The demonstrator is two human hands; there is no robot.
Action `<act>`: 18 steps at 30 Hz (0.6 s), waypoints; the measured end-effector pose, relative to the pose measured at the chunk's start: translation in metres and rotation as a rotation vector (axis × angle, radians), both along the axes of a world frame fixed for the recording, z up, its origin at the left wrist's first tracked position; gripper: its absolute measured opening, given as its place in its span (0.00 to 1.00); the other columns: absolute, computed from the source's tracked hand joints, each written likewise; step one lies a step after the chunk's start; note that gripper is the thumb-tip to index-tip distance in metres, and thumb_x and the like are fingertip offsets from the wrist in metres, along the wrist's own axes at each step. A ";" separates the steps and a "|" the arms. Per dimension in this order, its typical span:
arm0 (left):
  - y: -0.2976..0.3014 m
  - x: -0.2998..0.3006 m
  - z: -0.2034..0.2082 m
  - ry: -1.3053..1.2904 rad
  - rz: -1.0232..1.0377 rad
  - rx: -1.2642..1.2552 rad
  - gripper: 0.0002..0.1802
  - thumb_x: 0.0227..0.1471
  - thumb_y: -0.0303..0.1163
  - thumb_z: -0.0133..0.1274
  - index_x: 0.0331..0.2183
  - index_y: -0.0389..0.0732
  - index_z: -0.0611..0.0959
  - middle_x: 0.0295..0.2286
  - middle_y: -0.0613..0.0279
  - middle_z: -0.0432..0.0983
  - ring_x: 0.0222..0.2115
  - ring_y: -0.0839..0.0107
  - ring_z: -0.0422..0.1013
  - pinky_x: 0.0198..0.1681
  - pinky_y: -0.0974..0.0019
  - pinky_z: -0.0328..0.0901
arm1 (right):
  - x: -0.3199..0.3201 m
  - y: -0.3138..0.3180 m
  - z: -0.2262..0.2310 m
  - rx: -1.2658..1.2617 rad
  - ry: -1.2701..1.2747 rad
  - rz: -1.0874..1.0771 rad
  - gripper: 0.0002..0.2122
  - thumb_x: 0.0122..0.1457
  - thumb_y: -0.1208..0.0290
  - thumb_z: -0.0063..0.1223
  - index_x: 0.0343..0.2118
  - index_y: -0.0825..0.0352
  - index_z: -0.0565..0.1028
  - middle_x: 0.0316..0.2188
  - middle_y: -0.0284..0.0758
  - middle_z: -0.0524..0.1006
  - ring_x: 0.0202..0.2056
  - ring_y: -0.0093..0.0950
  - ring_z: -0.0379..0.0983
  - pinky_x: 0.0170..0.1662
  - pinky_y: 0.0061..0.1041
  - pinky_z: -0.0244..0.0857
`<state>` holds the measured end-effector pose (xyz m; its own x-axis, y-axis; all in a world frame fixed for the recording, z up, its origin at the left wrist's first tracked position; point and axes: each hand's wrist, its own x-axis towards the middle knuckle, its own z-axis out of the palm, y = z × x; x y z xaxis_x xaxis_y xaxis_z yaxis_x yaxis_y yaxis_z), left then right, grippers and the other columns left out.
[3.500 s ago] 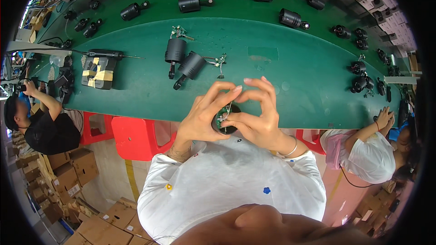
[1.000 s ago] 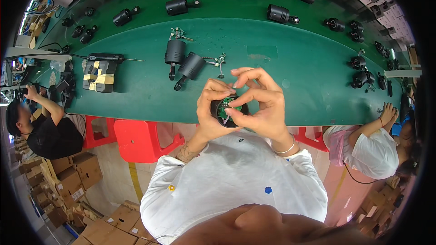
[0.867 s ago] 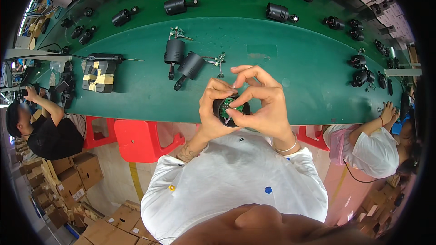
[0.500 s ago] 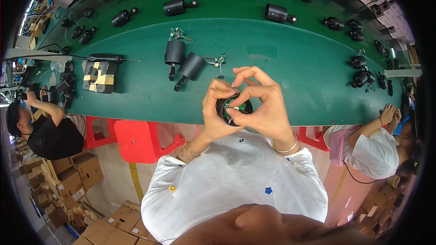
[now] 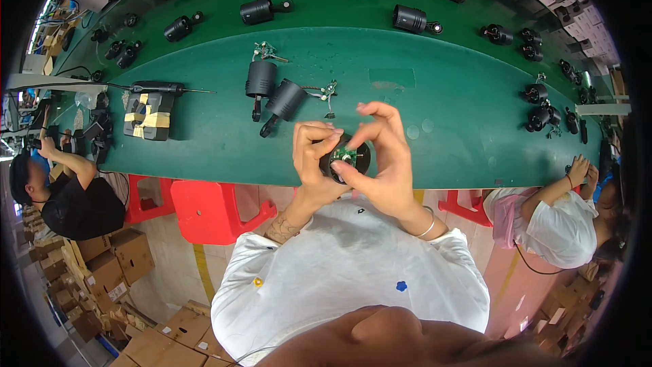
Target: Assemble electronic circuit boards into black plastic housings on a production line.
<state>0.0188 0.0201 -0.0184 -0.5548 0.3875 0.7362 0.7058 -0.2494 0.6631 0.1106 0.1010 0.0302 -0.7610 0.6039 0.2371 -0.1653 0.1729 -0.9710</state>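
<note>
My left hand is wrapped round a round black cylindrical housing, its open end turned up toward me. Inside the opening shows a small green circuit board. The thumb and index fingertip of my right hand rest on opposite sides of this board, and its other fingers are raised. Just beyond my hands lie two more black ribbed cylinders, each with a jointed arm at one end. Wires run from the nearer cylinder to a small board.
An electric screwdriver lies on a black box with yellow tape, at left. Along the far green strip sit several black cylinders. Red stools stand at the table's near edge. One person works at each side.
Both hands and the housing have shifted slightly left. My right thumb and index finger have spread, and more of the board shows. The cylinders on the far strip have moved slightly left.
</note>
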 end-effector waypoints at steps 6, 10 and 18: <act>-0.002 0.002 0.003 0.100 0.033 -0.034 0.26 0.32 0.26 0.65 0.39 0.44 0.75 0.34 0.60 0.72 0.32 0.62 0.66 0.37 0.56 0.66 | -0.002 0.000 -0.013 -0.682 0.057 0.269 0.27 0.43 0.83 0.62 0.47 0.64 0.64 0.55 0.40 0.59 0.53 0.36 0.62 0.55 0.34 0.59; -0.003 0.000 0.004 0.124 -0.012 -0.037 0.27 0.33 0.26 0.64 0.41 0.45 0.76 0.34 0.60 0.72 0.33 0.62 0.66 0.37 0.57 0.66 | -0.002 0.001 -0.014 -0.572 0.074 0.277 0.32 0.44 0.85 0.60 0.51 0.62 0.57 0.55 0.39 0.59 0.53 0.37 0.63 0.55 0.35 0.58; -0.004 0.001 0.004 0.079 -0.071 -0.053 0.30 0.33 0.28 0.63 0.44 0.45 0.75 0.36 0.59 0.73 0.34 0.61 0.66 0.38 0.56 0.65 | 0.002 -0.002 -0.010 -0.618 0.064 0.240 0.31 0.44 0.86 0.59 0.51 0.63 0.59 0.55 0.39 0.60 0.51 0.36 0.65 0.54 0.33 0.59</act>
<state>0.0195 0.0164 -0.0146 -0.4656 0.4636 0.7539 0.7383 -0.2663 0.6197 0.1130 0.0985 0.0198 -0.8871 0.4589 -0.0492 -0.1906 -0.4614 -0.8665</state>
